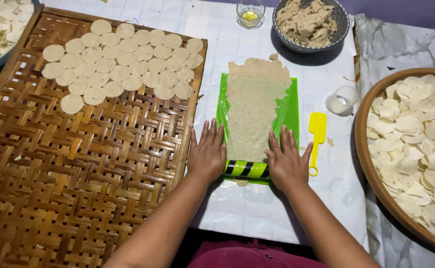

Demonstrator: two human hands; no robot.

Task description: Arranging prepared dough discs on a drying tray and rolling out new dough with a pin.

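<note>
We have both palms flat on a green-and-black striped roller (247,169), the left hand (208,154) on its left end and the right hand (287,164) on its right end, fingers stretched out rather than curled — no closed grip on it, just weight from above. The roller lies across the near end of a green plastic sheet (290,109) on the tabletop (237,208), with a long strip of pale dough (253,104) spread over the sheet ahead of it. To roll well, we judge the pressure should be even on both ends so the dough thins uniformly, and the stroke straight along the sheet — the yellow spatula (316,136) lies just to the right, the woven bamboo tray (78,173) with cut dough rounds (123,62) to the left.
</note>
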